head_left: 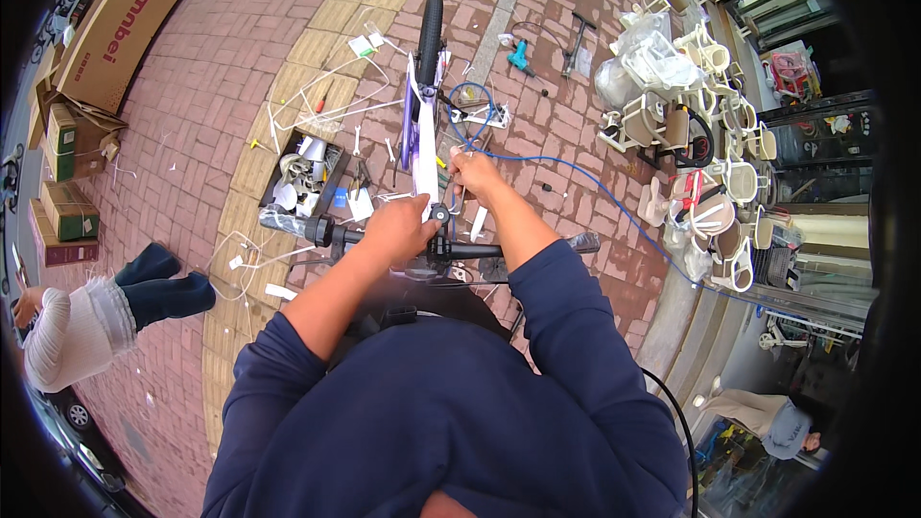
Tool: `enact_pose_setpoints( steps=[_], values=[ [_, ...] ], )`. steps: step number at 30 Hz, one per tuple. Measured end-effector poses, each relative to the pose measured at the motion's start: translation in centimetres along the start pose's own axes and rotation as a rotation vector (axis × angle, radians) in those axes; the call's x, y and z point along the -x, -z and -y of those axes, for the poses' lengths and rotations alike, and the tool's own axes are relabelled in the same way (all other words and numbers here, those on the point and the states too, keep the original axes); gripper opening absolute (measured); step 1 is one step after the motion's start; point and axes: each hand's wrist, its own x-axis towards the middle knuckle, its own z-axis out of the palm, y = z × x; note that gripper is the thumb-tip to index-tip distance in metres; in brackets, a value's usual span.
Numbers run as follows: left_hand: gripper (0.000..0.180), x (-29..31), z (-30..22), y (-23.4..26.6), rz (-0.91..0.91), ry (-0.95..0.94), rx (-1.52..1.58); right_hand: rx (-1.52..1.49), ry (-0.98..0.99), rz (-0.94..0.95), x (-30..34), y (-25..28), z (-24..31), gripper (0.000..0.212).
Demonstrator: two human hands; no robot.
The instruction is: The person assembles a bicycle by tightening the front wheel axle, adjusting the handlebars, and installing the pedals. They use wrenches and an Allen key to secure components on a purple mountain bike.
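Dark blue clothing (432,412) of the wearer fills the lower middle, its sleeves reaching forward over outdoor paving. Reddish bricks (240,58) make up the ground, crossed by a yellowish strip (336,14) that runs lengthwise on the left. Along the right stands a shop front (815,125) with steps, and before it a crowded heap of cream and brown seats (710,206), partly under clear plastic (633,50). At the far left are a large cardboard carton (125,29), smaller boxes (69,206), a person in a white top (72,331) and a dark car (77,422); another person (767,417) is at the lower right. A box of metal parts (336,155), a teal power tool (520,58) and a looping blue hose or cable (595,177) lie on the bricks.

Between the two hands is a white and purple bicycle (426,149), its front wheel (431,29) pointing away from the wearer. The left grip (395,230) is partly curled, resting at the head of the frame just beside a round black cap (439,213), above the handlebar (470,251). The right grip (475,173), just right of the frame, has its fingers bent inward; whether it holds anything I cannot tell.
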Motion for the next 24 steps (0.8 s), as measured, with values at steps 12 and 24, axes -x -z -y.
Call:
enact_pose_setpoints(
  steps=[12,24],
  values=[
    [0.044,-1.2,-1.1,-0.6,0.312,0.069,-0.344,-0.415,-0.135,0.127,-0.2,0.9,-1.8,0.052],
    [0.035,3.5,2.6,8.0,0.08,-0.089,-0.227,0.12,0.242,-0.051,1.3,7.8,-1.6,0.041]
  ],
)
